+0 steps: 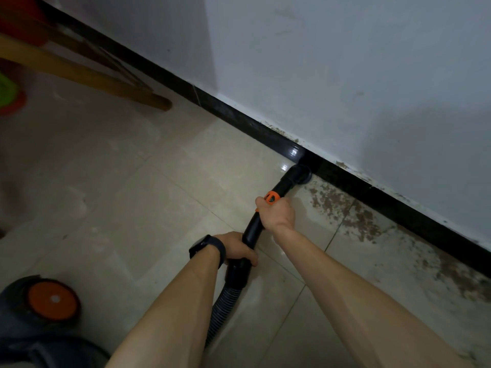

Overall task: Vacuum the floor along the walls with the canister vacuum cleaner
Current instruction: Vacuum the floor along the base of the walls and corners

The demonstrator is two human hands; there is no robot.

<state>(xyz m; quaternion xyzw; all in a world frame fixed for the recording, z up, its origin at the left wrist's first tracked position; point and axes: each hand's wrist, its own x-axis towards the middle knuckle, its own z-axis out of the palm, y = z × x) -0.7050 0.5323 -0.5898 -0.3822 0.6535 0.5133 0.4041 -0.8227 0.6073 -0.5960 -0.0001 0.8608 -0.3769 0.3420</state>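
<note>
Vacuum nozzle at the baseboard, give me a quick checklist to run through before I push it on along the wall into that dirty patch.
1. Grip on the wand: ok. The right hand and the left hand are both closed on the black wand.
2. Nozzle against the wall: ok. The nozzle sits on the floor at the black baseboard.
3. Dirt ahead: not ok. A brown dirt patch lies along the baseboard to the nozzle's right, not yet vacuumed.
4. Hose slack: cannot tell. The ribbed hose disappears behind the left forearm.
5. Canister placement: ok. The canister sits away from the wall.
6. Suction on: cannot tell.
</note>
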